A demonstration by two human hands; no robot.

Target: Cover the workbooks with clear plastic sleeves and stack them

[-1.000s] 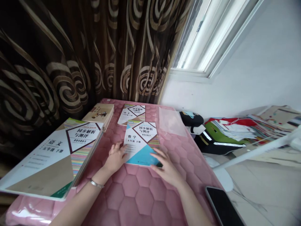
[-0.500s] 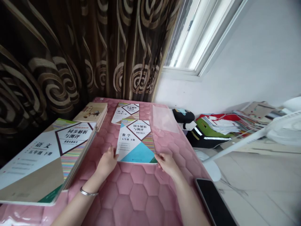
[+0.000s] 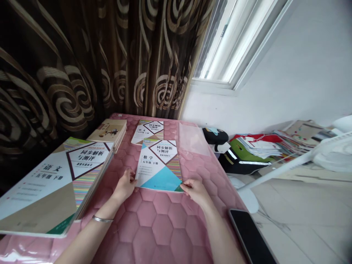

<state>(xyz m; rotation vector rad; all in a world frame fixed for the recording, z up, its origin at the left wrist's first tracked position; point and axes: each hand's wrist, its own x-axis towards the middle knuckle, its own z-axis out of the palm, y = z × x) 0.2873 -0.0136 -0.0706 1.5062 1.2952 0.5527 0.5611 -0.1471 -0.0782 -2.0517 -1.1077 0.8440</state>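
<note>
A workbook (image 3: pixel 159 168) with a white and blue cover lies in front of me on the pink table cover (image 3: pixel 162 227). My left hand (image 3: pixel 126 184) pinches its near left corner, thumb on top. At the near right corner my right hand (image 3: pixel 194 189) grips the same workbook between thumb and fingers. Just behind it lies a second workbook (image 3: pixel 145 135) with a white and brown cover, its near edge partly overlapped. To the left, a stack of larger-looking workbooks (image 3: pixel 57 187) stands near my left forearm.
Behind the left stack sits a pile of tan books (image 3: pixel 108 130). A phone (image 3: pixel 251 236) rests at the table's right edge. Beyond it are a white fan (image 3: pixel 286 163), a black pencil case (image 3: pixel 216 136), a green and black bag (image 3: pixel 242 154) and piled papers (image 3: pixel 261 145). A patterned curtain (image 3: pixel 123 55) hangs behind.
The workbook's near edge has turned slightly, its left corner shifting a little left and away from me. Both hands keep their hold on it. The view has shifted slightly.
</note>
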